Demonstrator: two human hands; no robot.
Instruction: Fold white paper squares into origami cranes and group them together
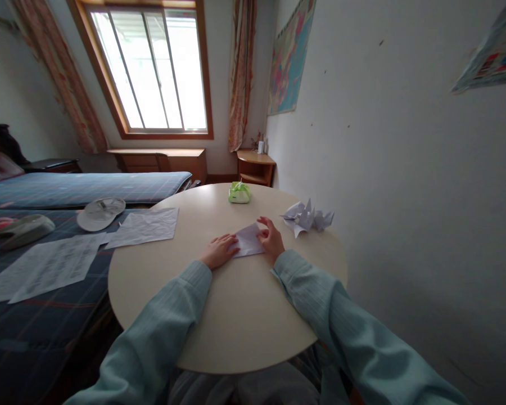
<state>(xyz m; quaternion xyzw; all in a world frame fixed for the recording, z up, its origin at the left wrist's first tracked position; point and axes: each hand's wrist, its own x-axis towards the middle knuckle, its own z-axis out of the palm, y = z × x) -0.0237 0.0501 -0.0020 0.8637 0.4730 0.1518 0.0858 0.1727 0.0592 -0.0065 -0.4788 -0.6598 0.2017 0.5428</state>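
A small piece of folded white paper [248, 241] lies on the round cream table [231, 309], between my two hands. My left hand [220, 251] rests flat with its fingers stretched over the paper's left edge. At the right edge, my right hand [271, 238] has its fingers curled and pinches the paper's side between thumb and fingers; the exact grip is partly hidden. Several folded white paper shapes [306, 217] with pointed tips stand in a cluster to the right of my right hand.
A green and white tissue pack [239, 192] stands at the table's far side. Crumpled sheets [145, 226] overlap its left edge. Printed sheets [54, 267] and a pale cap [101, 214] lie on the plaid bed [46, 332]. A white wall [405, 197] runs along the right.
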